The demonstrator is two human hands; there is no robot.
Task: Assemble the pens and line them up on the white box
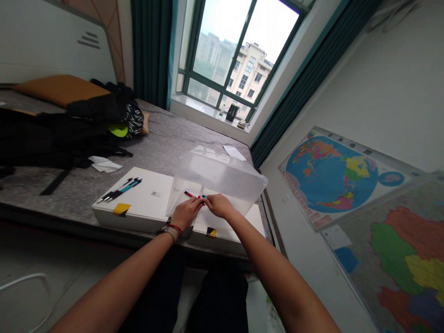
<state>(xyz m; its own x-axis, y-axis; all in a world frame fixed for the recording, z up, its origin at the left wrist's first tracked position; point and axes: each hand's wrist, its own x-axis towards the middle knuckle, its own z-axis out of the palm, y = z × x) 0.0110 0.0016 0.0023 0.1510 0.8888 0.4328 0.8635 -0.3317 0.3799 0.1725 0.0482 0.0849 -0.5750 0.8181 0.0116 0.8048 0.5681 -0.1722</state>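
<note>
Centre of frame: red pen [190, 194] pinched at its right end by fingers of left hand [185, 212] and right hand [218, 205], both closed on it. Long axis near horizontal, free end pointing left and slightly up the frame. Held just in front of clear plastic box [222, 178], tipped on its side, above white board [142, 196]. Left of centre on the board: spare pens [120, 190], pointing lower left. Board on grey bed [163, 138]. Upper left: black bags [62, 125]. Top centre: window [236, 51]. Right: wall maps [333, 175].
</note>
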